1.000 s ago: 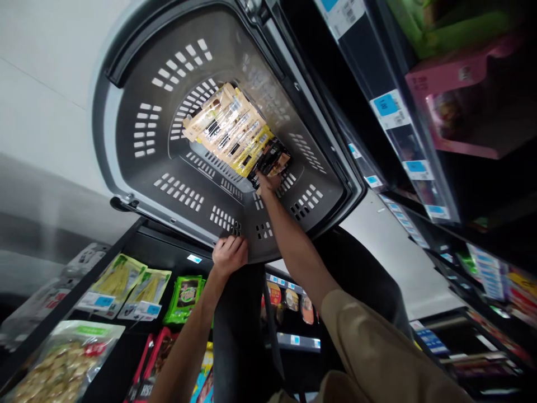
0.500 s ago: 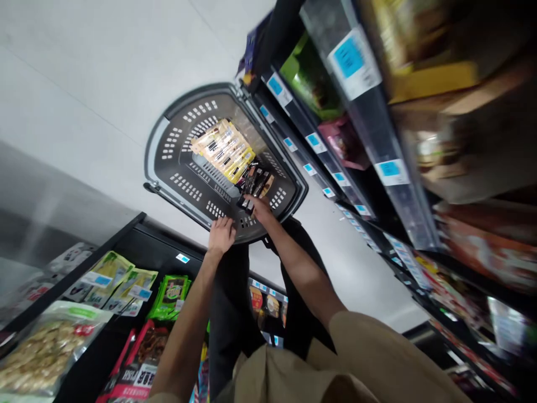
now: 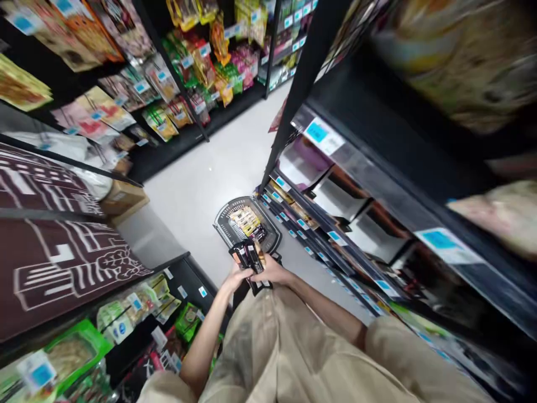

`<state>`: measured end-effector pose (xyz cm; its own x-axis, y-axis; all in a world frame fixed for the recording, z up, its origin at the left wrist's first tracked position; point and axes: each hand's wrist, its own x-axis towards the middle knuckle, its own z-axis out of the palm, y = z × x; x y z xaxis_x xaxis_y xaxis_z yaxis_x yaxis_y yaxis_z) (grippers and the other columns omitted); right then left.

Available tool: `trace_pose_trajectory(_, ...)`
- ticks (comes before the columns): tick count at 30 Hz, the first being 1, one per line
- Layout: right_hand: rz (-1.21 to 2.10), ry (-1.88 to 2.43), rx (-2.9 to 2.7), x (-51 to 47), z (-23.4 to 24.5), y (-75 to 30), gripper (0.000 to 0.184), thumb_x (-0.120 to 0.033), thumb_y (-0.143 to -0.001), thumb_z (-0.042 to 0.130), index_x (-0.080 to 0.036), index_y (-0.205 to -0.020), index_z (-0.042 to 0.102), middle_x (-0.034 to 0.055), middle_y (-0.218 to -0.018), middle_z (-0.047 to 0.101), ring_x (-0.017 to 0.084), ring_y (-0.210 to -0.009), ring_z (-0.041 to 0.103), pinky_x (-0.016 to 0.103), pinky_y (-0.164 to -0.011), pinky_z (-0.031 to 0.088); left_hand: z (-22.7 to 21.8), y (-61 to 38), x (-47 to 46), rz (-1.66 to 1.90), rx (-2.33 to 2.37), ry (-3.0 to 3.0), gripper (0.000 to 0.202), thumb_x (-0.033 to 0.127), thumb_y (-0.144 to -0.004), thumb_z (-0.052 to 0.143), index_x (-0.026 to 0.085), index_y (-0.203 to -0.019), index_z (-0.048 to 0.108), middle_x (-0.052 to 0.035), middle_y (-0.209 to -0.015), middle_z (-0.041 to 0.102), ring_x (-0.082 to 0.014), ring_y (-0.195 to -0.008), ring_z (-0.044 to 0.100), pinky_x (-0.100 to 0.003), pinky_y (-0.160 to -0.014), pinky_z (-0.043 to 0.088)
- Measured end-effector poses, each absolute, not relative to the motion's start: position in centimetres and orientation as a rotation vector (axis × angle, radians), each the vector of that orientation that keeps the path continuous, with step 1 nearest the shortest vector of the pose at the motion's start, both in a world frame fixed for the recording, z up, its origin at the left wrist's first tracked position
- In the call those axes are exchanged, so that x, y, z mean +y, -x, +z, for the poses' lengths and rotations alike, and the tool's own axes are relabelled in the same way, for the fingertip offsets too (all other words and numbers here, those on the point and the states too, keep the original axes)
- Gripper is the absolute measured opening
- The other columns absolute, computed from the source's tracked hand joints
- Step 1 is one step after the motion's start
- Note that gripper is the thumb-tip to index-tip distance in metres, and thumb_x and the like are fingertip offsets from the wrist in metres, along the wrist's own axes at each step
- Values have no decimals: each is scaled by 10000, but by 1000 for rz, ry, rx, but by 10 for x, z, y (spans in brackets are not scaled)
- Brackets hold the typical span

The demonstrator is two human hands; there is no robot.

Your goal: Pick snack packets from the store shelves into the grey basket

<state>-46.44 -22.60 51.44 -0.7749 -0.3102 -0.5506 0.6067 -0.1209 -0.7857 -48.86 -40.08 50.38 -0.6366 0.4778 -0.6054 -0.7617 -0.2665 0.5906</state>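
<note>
Several dark snack packs [image 3: 248, 257] are held together in front of my body, between both hands. My left hand [image 3: 235, 277] is closed on their left side. From the right, my right hand [image 3: 272, 270] grips the same packs, its fingers wrapped partly out of sight. Beyond them a grey shopping basket [image 3: 225, 230] stands on the floor. Inside it lie yellow and cream packs [image 3: 245, 218], with a few dark packs [image 3: 259, 232] beside them. The print on the held packs is too small to read.
Close on my right rises a black shelf rack [image 3: 361, 151] with blue price tags. A low shelf of bagged snacks [image 3: 134, 305] is at my left, by a brown printed panel [image 3: 62, 268]. Hanging snack bags [image 3: 201, 61] line the far wall. A cardboard box [image 3: 123, 198] sits at left on the pale floor [image 3: 180, 184].
My right hand has come up out of the basket with the dark packs. My left hand has left the basket's rim and now holds them too. The view has risen, showing more shelves.
</note>
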Motion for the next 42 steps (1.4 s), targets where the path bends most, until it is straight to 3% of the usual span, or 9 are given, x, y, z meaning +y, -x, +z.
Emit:
trace_pose_trajectory(5,-2034,-320,1465,-230,596,429,469,-175,-577,898,-181,-1004,704,5,-906,731,177,-816,668,290,-765,562,574,445,-384,2024,1156,553,665,343,-560,931,172,-1171,734,-107,-1036,803,-353,-1018,759,-458,-920,589)
trace_pose_trajectory(11,-2076,-326,1468,-221,607,384,604,-348,-646,911,-177,-1187,704,69,-1116,753,258,-1019,699,383,-916,572,579,410,-369,2034,1038,679,513,351,-603,863,161,-1064,739,-101,-989,804,-358,-1021,761,-441,-879,613)
trace_pose_trajectory(15,-2002,-294,1774,-201,613,366,575,-466,-793,817,-178,-1267,667,81,-1211,732,285,-1133,668,421,-1019,521,576,416,-365,2026,908,771,444,338,-611,814,163,-1009,721,-105,-1017,803,-348,-1044,754,-448,-915,608)
trace_pose_trajectory(21,-2129,-312,1904,-185,619,353,468,-590,-921,653,-155,-1088,705,88,-1052,741,246,-954,699,357,-845,559,572,430,-359,2067,748,737,386,234,-621,766,168,-996,711,-77,-948,799,-355,-1103,732,-521,-1018,560)
trace_pose_trajectory(25,-2159,-283,1969,-169,616,346,433,-536,-829,792,-160,-1029,715,76,-1040,713,206,-912,697,291,-771,555,573,436,-350,2072,827,693,378,248,-595,776,172,-961,719,-66,-853,785,-364,-1084,738,-516,-1015,567)
trace_pose_trajectory(28,-2095,-180,1957,-147,618,343,403,-489,-774,852,-152,-969,748,73,-991,722,189,-848,691,254,-688,541,577,440,-346,2083,845,615,402,296,-613,771,193,-996,708,-72,-944,794,-350,-1106,733,-499,-1003,578)
trace_pose_trajectory(32,-2337,-456,1829,-118,623,348,403,-500,-752,870,-152,-923,757,55,-883,740,180,-764,692,289,-713,574,589,442,-346,2068,831,485,461,377,-642,783,227,-1064,678,-77,-1066,782,-345,-1112,728,-501,-963,590)
trace_pose_trajectory(37,-2821,-695,1623,-99,639,375,402,-494,-709,907,-195,-898,717,41,-894,743,222,-870,742,372,-840,620,602,439,-347,2034,849,348,527,407,-589,855,239,-1029,618,-63,-1022,746,-341,-1084,725,-472,-925,599)
trace_pose_trajectory(42,-2810,-999,1800,-95,660,406,504,-576,-647,911,-198,-869,660,33,-847,738,189,-707,718,284,-576,604,602,435,-354,2036,894,281,487,434,-632,837,268,-1017,588,-46,-985,691,-318,-1044,719,-445,-879,612)
